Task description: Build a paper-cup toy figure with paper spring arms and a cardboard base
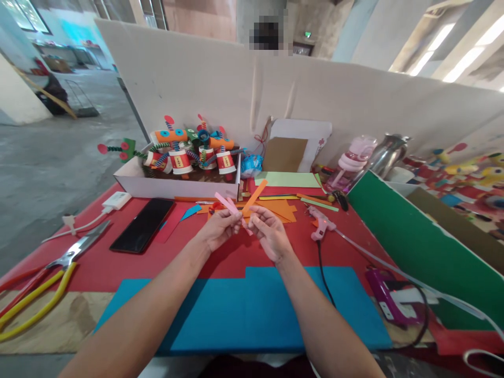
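pink strip, orange strip between hands

Free room between forearms over blue sheet; glue gun, cord obstruct outer side of right hand.

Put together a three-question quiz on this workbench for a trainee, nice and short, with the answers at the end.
1. Multiple choice: which strips are in the left hand and right hand, taken together?
A) a blue strip and a green strip
B) a pink strip and an orange strip
C) a white strip and a purple strip

2. True or false: the pink glue gun lies to the right of the hands, and the black phone to their left.

3. Fill in the missing word: the figures in the box have red-and-white paper ____ for bodies.

Key: 1. B; 2. True; 3. cups
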The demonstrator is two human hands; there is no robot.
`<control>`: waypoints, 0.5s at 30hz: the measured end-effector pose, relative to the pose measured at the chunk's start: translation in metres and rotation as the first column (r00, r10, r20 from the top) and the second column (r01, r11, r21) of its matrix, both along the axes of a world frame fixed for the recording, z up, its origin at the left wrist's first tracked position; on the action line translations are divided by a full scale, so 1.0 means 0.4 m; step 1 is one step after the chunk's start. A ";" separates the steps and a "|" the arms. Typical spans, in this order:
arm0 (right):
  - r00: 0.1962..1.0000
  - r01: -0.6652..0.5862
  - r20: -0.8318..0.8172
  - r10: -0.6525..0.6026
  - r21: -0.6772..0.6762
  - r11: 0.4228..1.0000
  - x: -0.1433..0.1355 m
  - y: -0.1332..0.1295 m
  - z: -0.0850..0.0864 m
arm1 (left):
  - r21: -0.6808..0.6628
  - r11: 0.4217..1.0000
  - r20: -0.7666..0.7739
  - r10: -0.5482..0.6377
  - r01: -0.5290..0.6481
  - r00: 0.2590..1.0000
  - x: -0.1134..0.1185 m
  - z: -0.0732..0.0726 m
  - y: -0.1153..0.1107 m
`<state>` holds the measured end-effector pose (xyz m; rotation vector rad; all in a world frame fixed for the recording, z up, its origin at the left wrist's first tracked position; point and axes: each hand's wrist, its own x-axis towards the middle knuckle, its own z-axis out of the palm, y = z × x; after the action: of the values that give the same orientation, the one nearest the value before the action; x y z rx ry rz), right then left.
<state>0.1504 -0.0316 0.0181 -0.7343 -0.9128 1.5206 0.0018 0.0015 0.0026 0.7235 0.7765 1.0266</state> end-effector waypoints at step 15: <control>0.946 0.076 0.314 -0.076 0.013 0.997 -0.007 0.008 -0.019 | -0.001 1.000 0.031 -0.019 0.019 0.999 0.012 0.004 -0.009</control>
<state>0.1474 -0.0285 0.0107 -1.0203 -1.1079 1.3566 0.0068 -0.0022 0.0042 0.7110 0.7424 1.0172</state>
